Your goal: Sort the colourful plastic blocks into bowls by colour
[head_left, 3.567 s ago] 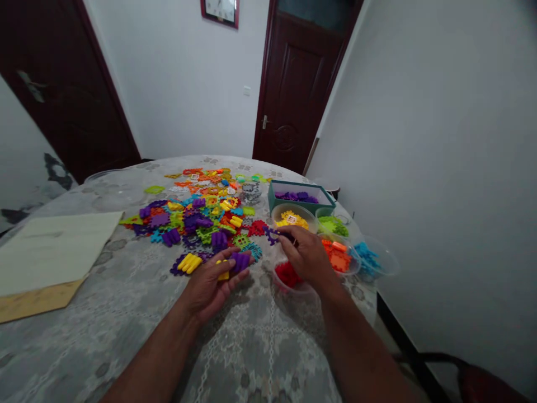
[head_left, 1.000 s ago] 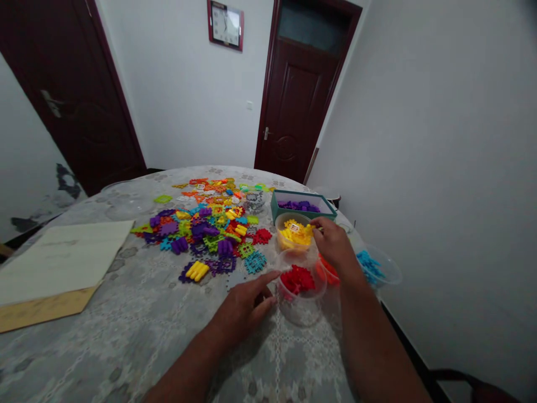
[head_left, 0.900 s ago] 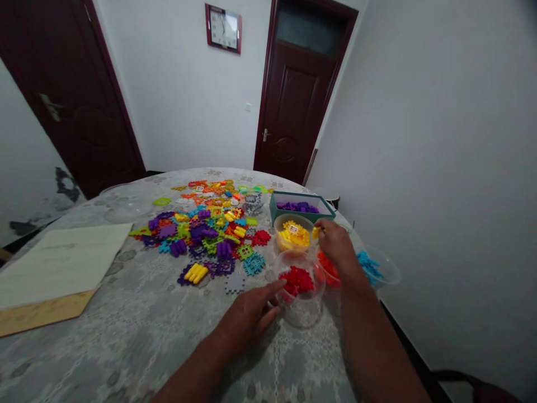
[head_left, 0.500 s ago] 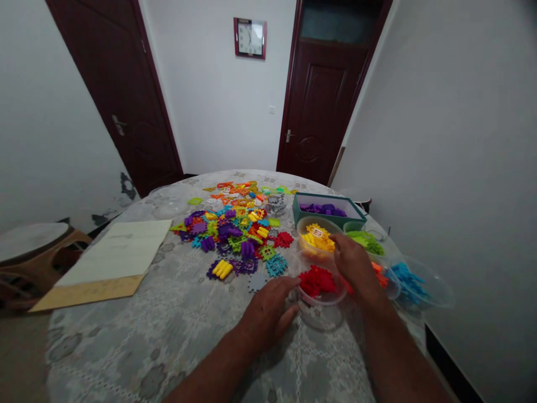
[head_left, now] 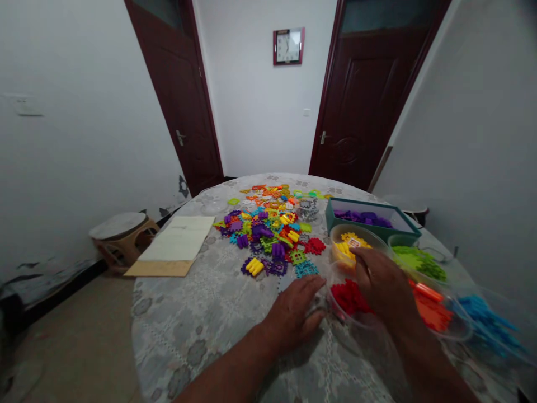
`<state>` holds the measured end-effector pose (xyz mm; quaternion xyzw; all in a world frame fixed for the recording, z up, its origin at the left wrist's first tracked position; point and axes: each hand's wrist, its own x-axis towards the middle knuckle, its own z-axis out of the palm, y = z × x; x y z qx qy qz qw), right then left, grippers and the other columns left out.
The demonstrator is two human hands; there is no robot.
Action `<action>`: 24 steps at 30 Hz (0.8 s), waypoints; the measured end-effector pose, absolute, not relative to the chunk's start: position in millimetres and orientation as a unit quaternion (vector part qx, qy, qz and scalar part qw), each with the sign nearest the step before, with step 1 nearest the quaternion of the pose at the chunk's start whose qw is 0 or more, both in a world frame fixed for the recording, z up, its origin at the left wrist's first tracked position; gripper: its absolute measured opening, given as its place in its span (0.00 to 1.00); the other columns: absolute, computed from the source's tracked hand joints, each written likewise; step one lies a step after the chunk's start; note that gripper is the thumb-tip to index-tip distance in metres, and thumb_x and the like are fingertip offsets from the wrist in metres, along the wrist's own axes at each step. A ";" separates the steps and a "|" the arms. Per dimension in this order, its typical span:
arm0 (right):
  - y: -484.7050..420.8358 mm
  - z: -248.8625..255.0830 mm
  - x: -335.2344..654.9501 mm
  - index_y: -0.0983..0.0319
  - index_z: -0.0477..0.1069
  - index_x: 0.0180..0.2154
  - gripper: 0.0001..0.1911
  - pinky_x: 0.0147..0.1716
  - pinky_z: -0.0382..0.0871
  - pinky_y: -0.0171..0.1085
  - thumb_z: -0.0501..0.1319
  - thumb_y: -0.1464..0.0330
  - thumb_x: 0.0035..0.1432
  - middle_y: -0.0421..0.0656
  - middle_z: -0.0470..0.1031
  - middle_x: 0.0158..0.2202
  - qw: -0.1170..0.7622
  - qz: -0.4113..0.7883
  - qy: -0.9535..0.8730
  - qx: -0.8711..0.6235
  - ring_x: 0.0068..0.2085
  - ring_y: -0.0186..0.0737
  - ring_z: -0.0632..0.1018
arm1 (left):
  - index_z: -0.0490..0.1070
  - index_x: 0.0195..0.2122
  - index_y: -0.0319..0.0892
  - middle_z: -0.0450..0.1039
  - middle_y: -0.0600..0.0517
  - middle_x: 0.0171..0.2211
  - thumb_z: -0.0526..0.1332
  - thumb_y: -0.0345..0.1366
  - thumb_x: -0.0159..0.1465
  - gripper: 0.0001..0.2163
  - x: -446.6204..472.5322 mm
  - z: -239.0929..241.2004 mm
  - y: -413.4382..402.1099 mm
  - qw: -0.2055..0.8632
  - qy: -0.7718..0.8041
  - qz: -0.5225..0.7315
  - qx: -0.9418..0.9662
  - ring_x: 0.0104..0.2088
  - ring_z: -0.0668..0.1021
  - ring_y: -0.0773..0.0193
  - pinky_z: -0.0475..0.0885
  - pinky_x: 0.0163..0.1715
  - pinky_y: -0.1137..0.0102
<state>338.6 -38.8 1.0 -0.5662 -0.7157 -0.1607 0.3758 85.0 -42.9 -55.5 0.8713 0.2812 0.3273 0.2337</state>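
Observation:
My left hand point(head_left: 296, 310) lies low on the table, fingers and thumb apart, its fingertips at the left rim of a clear plastic bowl point(head_left: 335, 310) of red gear-edged plastic pieces point(head_left: 349, 296). Above that bowl's right side is my right hand point(head_left: 384, 280), its fingers bent and close together. The fingertips reach the front of another clear bowl point(head_left: 380, 238) that holds yellow plastic pieces point(head_left: 346, 246). Whatever those fingers pinch, if anything, is hidden. Left of the bowls spreads a mixed pile of coloured plastic pieces point(head_left: 262, 230).
Behind the bowls stands a green box point(head_left: 356, 225) with purple pieces. Green pieces point(head_left: 419, 262), orange pieces point(head_left: 436, 313) and blue pieces point(head_left: 486, 322) sit in containers at the right. A paper sheet point(head_left: 178, 238) rests at the table's left edge, near a stool point(head_left: 121, 226).
The view has turned left, so everything sits further right. My right hand has shifted left relative to the bowls, now covering part of the red pieces. My left hand stays by the bowl.

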 end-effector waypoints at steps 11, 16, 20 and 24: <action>-88.9 18.1 241.4 0.58 0.73 0.54 0.21 0.47 0.78 0.44 0.56 0.80 0.64 0.48 0.83 0.43 0.444 -0.084 -0.838 -0.307 0.44 0.45 0.82 | 0.62 0.70 0.46 0.63 0.37 0.69 0.70 0.42 0.64 0.35 42.7 -27.2 0.1 0.055 0.585 0.368 0.720 0.70 0.65 0.41 0.60 0.68 0.47; -98.3 -11.1 202.2 0.60 0.74 0.44 0.14 0.39 0.74 0.40 0.55 0.79 0.64 0.46 0.81 0.36 0.376 -0.035 -0.891 -0.253 0.37 0.43 0.80 | 0.51 0.76 0.48 0.49 0.33 0.75 0.76 0.55 0.53 0.54 30.0 -34.3 18.8 0.063 0.675 0.217 0.703 0.73 0.57 0.32 0.57 0.67 0.43; -94.3 -45.4 184.0 0.60 0.71 0.35 0.04 0.32 0.67 0.37 0.61 0.74 0.61 0.42 0.77 0.29 0.302 -0.036 -0.920 -0.247 0.30 0.40 0.76 | 0.47 0.77 0.53 0.43 0.35 0.77 0.75 0.59 0.51 0.58 34.7 -33.8 30.9 0.044 0.673 0.168 0.719 0.74 0.51 0.28 0.57 0.65 0.37; -89.3 -70.8 174.2 0.60 0.69 0.30 0.06 0.27 0.61 0.36 0.64 0.70 0.58 0.40 0.75 0.26 0.241 -0.035 -0.935 -0.257 0.27 0.39 0.74 | 0.44 0.78 0.58 0.36 0.38 0.79 0.75 0.61 0.49 0.60 45.5 -28.5 54.4 0.041 0.676 0.140 0.722 0.74 0.48 0.26 0.59 0.61 0.30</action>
